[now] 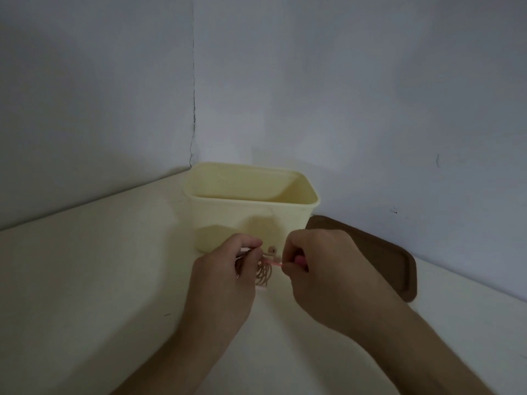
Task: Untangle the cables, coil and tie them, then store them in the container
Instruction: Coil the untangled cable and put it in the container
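Head view: the left hand (228, 269) grips a pale coiled cable bundle (263, 273) just in front of the open cream plastic container (251, 220) on the white counter (85, 280), steadying it. The right hand (319, 260) pinches a pink tie (272, 262), probably to bind the coil.

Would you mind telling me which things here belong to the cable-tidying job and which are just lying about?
Part of the job:
- coiled cable, gripped by the left hand
- pink tie, pinched by the right hand
- open cream container

Lying about:
- brown lid beside the container
- white table
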{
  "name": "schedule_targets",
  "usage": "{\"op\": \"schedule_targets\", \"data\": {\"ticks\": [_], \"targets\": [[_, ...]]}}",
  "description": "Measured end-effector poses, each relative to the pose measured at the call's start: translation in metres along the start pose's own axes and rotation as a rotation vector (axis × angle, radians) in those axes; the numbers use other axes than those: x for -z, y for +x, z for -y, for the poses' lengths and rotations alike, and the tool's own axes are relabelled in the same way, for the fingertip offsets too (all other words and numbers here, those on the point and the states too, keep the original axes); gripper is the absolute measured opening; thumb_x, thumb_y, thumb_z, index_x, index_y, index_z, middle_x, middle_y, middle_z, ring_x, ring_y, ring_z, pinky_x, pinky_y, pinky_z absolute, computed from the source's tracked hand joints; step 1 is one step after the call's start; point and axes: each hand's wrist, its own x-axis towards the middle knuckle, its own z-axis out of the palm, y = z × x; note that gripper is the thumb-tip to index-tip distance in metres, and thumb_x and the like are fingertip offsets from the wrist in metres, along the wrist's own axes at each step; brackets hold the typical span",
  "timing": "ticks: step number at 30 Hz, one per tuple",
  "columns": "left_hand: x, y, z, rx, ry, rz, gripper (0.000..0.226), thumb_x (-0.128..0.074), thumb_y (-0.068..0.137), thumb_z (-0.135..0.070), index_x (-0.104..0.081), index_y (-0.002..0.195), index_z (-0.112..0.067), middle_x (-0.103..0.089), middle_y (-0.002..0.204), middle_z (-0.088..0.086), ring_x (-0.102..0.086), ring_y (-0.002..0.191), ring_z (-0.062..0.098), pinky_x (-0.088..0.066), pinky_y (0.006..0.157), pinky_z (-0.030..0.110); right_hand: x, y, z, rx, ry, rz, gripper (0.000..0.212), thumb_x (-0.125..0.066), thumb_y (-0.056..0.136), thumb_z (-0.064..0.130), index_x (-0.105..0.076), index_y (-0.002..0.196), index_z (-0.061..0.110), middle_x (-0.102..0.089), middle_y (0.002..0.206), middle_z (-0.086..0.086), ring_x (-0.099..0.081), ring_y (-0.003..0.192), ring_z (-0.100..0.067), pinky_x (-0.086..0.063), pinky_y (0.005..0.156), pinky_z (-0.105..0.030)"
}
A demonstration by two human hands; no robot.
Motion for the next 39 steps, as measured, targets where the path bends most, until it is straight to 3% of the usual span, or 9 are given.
{"op": "schedule_targets", "data": {"ticks": [3,6,10,13,20,27,32,37,39], "targets": [[0.0,-0.002,-0.002,-0.058,0.043,0.05,0.016,-0.075,0.094,-0.015,-0.077,0.097,-0.03,-0.075,0.082,-0.023,-0.068,0.083,-0.012,-0.042,0.069,0.001,0.007,0.0,0.0,0.11,-0.02,-0.009,0.015,-0.068,0.099,0.023,-0.064,0.086,0.029,-0.06,0.083,0.013,-0.056,0.079,-0.006,-0.054,0.071,-0.033],[-0.001,-0.003,-0.006,-0.027,-0.138,0.188,0.025,-0.073,0.094,-0.008,-0.077,0.091,-0.033,-0.077,0.081,-0.017,-0.072,0.078,-0.002,-0.05,0.069,0.011,0.005,0.006,-0.011,0.164,0.046,-0.156,0.017,-0.07,0.094,0.015,-0.066,0.083,0.028,-0.06,0.08,0.011,-0.058,0.079,-0.009,-0.051,0.07,-0.033],[0.002,-0.004,-0.012,0.092,-0.544,0.223,0.024,-0.072,0.092,0.003,-0.08,0.091,-0.02,-0.079,0.079,0.007,-0.072,0.069,0.012,-0.054,0.067,0.021,-0.008,0.015,-0.031,-0.04,0.449,-0.184,0.023,-0.072,0.095,0.006,-0.072,0.087,0.028,-0.073,0.079,0.008,-0.07,0.076,-0.009,-0.058,0.073,-0.028],[0.005,-0.003,-0.017,0.123,-0.64,0.144,0.013,-0.071,0.091,0.003,-0.077,0.094,-0.008,-0.078,0.076,0.01,-0.071,0.066,0.011,-0.054,0.063,0.018,-0.015,0.016,-0.036,-0.153,0.745,-0.128,0.019,-0.068,0.099,0.001,-0.071,0.093,0.019,-0.078,0.08,-0.003,-0.074,0.069,-0.019,-0.059,0.07,-0.034],[0.007,-0.002,-0.019,0.076,-0.631,0.025,0.011,-0.069,0.094,0.003,-0.075,0.095,-0.007,-0.078,0.077,0.009,-0.073,0.068,0.013,-0.058,0.064,0.021,-0.037,0.012,-0.021,-0.146,0.948,-0.046,0.016,-0.071,0.098,-0.001,-0.073,0.085,0.009,-0.079,0.078,-0.014,-0.072,0.068,-0.028,-0.061,0.063,-0.041],[0.007,-0.006,-0.019,0.009,-0.446,0.012,0.028,-0.071,0.095,-0.004,-0.074,0.09,-0.031,-0.078,0.08,-0.002,-0.075,0.076,0.015,-0.059,0.07,0.029,-0.048,0.008,-0.013,-0.203,1.15,0.001,0.001,-0.068,0.098,-0.007,-0.067,0.097,-0.006,-0.074,0.087,-0.029,-0.073,0.073,-0.028,-0.061,0.066,-0.036],[0.008,-0.005,-0.017,0.021,-0.419,-0.03,0.026,-0.071,0.096,-0.006,-0.074,0.09,-0.031,-0.079,0.084,-0.003,-0.076,0.08,0.017,-0.06,0.073,0.037,-0.05,0.006,-0.013,-0.212,1.25,0.059,0.017,-0.065,0.096,-0.008,-0.078,0.101,0.002,-0.078,0.092,-0.022,-0.076,0.081,-0.027,-0.062,0.074,-0.036],[0.008,-0.003,-0.013,0.014,-0.373,-0.05,0.024,-0.071,0.097,-0.007,-0.074,0.094,-0.03,-0.079,0.089,-0.004,-0.077,0.084,0.02,-0.062,0.078,0.048,-0.043,0.008,-0.014,-0.227,1.484,0.173,0.046,-0.052,0.073,0.002,-0.071,0.11,-0.018,-0.072,0.105,-0.033,-0.073,0.093,-0.037,-0.063,0.08,-0.041],[0.007,-0.003,-0.012,0.002,-0.352,-0.049,0.024,-0.071,0.097,-0.008,-0.073,0.095,-0.031,-0.079,0.089,-0.005,-0.077,0.086,0.021,-0.062,0.079,0.049,-0.043,0.007,-0.013,-0.218,1.463,0.197,0.044,-0.057,0.08,0.006,-0.07,0.116,-0.016,-0.071,0.117,-0.036,-0.072,0.102,-0.044,-0.063,0.09,-0.046]]}}
